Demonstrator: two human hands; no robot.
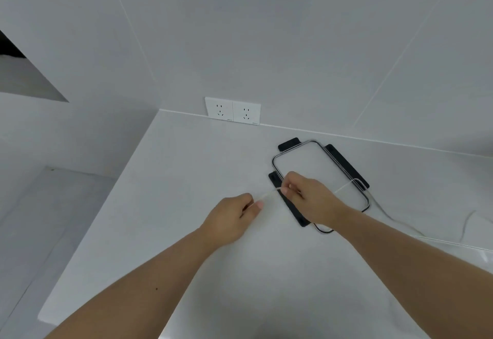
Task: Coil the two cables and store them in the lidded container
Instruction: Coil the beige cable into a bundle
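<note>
pinching a white cable (269, 195) taut, left hand (234, 216), right hand (309, 197), both clenched

Counter (165, 232) lies open leftward; lidded container (317, 168) blocks right.

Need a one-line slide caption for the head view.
Both hands, left hand and right hand, pinch a white cable taut over a white countertop, beside a clear container lid with black latches.

The white countertop (165, 232) carries a clear lidded container (317, 162) with black clips and a loose white cable (394, 220) beside it.
</note>
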